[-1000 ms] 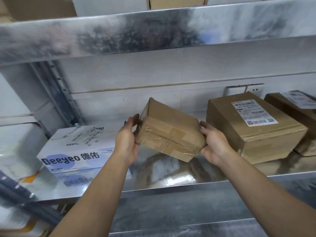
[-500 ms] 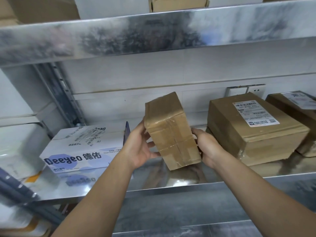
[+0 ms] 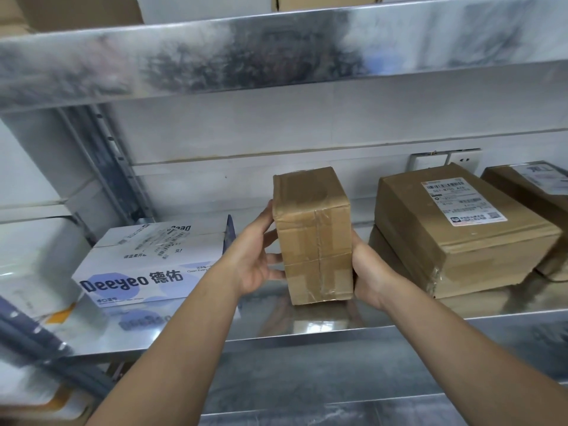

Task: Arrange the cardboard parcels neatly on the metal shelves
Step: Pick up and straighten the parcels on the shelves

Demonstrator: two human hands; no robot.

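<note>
A small taped brown cardboard parcel (image 3: 313,238) stands upright, held just above the shiny metal shelf (image 3: 307,330) near its middle. My left hand (image 3: 256,259) holds its left side with the fingers curled round it. On the other side my right hand (image 3: 368,275) grips its lower right edge. To the right lies a larger brown parcel (image 3: 455,238) with a white shipping label, stacked on another parcel. A third brown parcel (image 3: 528,192) sits at the far right. A white box printed "Deeyeo" (image 3: 153,265) lies to the left.
An upper metal shelf (image 3: 276,47) overhangs close above, with more cardboard boxes on it. A wall socket (image 3: 445,158) sits behind the parcels. White packages (image 3: 30,265) lie at far left by the shelf upright. A lower shelf shows below my arms.
The small parcel has turned from lying tilted between my hands to standing upright, and it has shifted slightly right and down toward the shelf surface. Both hands kept hold of it.
</note>
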